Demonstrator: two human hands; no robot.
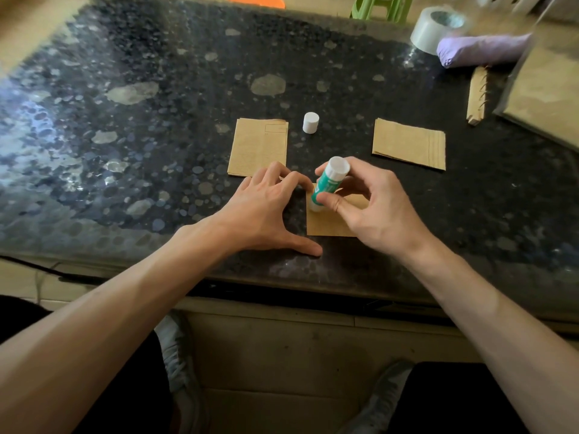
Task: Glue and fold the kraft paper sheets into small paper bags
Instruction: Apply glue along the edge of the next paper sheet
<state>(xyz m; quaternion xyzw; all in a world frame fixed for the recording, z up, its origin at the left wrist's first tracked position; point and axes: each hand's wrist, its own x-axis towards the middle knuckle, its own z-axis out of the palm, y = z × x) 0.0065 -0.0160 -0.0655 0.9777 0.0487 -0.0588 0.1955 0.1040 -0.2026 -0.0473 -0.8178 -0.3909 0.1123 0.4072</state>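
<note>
A small kraft paper sheet (329,222) lies near the table's front edge, partly under my hands. My right hand (372,208) grips a green and white glue stick (329,181), tilted with its lower tip on the sheet's left edge. My left hand (266,211) rests spread on the table, its fingertips at the sheet's upper left corner. The white cap (310,122) stands apart, further back. A stack of folded kraft pieces (258,147) lies to the left of the cap, and a stack of kraft sheets (410,144) lies to the right.
The dark speckled stone table (141,136) carries a tape roll (437,28), a purple bundle (482,50), a spiral-bound kraft notebook (477,95) and a large kraft envelope (545,89) at the back right. A green stool (380,6) stands beyond the far edge.
</note>
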